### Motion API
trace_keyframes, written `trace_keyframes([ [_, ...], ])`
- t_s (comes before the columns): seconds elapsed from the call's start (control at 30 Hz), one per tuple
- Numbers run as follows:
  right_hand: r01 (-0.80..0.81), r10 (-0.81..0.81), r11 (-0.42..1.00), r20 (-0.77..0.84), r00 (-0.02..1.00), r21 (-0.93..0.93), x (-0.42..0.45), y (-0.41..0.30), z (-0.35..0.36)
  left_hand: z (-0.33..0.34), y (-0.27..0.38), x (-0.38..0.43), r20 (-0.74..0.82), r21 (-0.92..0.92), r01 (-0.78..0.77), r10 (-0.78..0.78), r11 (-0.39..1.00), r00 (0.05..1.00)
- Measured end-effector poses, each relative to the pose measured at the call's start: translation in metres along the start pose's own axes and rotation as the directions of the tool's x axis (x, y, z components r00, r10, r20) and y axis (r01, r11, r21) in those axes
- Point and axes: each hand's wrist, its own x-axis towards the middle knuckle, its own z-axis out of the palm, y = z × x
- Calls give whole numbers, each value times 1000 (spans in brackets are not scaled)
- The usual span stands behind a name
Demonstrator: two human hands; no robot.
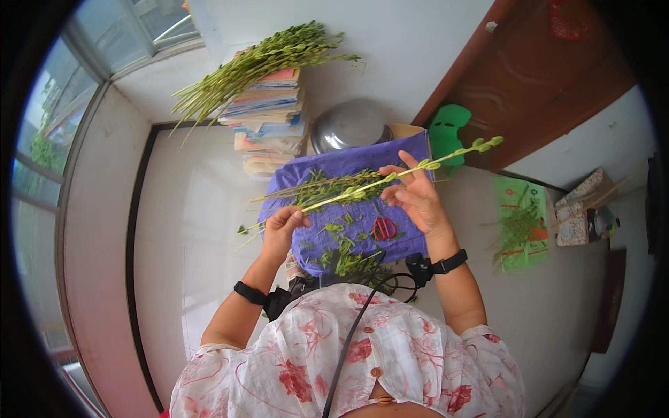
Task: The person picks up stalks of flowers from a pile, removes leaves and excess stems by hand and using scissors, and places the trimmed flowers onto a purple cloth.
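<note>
My left hand (286,225) pinches the lower end of a long green plant stem (375,183), which slants up to the right with leaf clusters near its tip. Close behind its upper part is my right hand (415,196), fingers spread and bent; whether they touch the stem is unclear. Beneath both hands lies a purple plastic sheet (308,251) with cut green leaves (347,258) and several thinner stems (292,190) on it. Red-handled scissors (384,229) rest on the sheet, their blades partly hidden among leaves.
A large bundle of green stems (261,65) lies on a tall stack of papers and books (272,112). A metal basin (351,125) and a green plastic chair (447,133) stand beyond the sheet. At right, plant sprigs (520,222) lie on a green bag (509,188). A black cable crosses my shirt.
</note>
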Motion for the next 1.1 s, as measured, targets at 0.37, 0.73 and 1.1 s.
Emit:
trace_keyframes([
  [0.37,-71,55,962,-70,996,-264,12,20,64,-3,-8,43,402,-162,433,-342,886,849],
  [0.73,-163,169,986,-234,957,45,17,35,63,-1,-3,55,548,-255,622,-419,741,724],
  [1.1,-441,427,828,-119,896,-346,24,49,50,-11,25,83,517,-347,467,-249,813,819],
])
